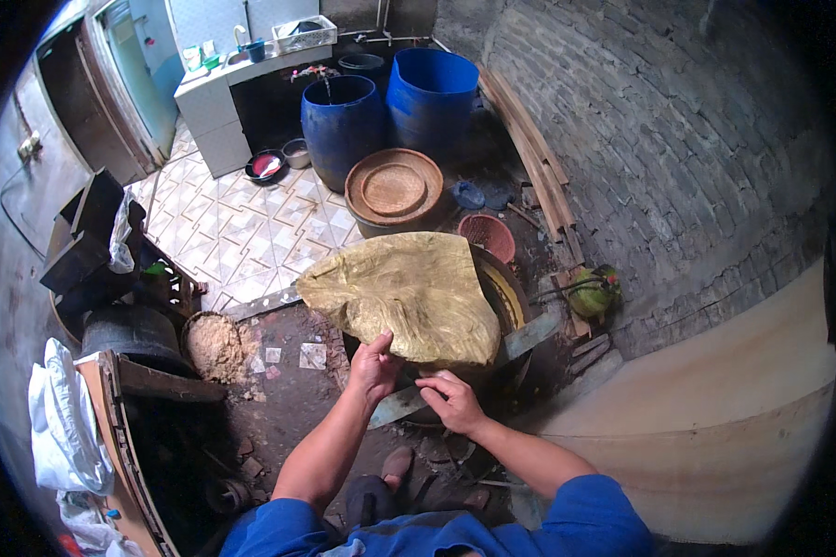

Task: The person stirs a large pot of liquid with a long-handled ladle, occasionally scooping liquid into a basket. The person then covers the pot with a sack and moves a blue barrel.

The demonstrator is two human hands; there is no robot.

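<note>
A large, wrinkled olive-gold sheet (409, 288) lies spread in front of me over a round container (503, 292), whose rim shows only at the right. My left hand (374, 369) is closed on the sheet's near edge, with the thumb on top. Just to the right, my right hand (451, 401) is held with curled fingers against the underside of that same edge. What its fingertips hold, if anything, is hidden. Under the sheet and by my hands runs a flat greyish strip (534, 334). The container's contents are covered.
Beyond stand woven round trays (395, 188), a reddish basket (486, 238) and two blue barrels (342, 130). At left are a sawdust-like heap (215, 345), a dark pot (135, 336) and a wooden board (111, 436). A green round object (593, 292) sits by the brick wall (659, 167).
</note>
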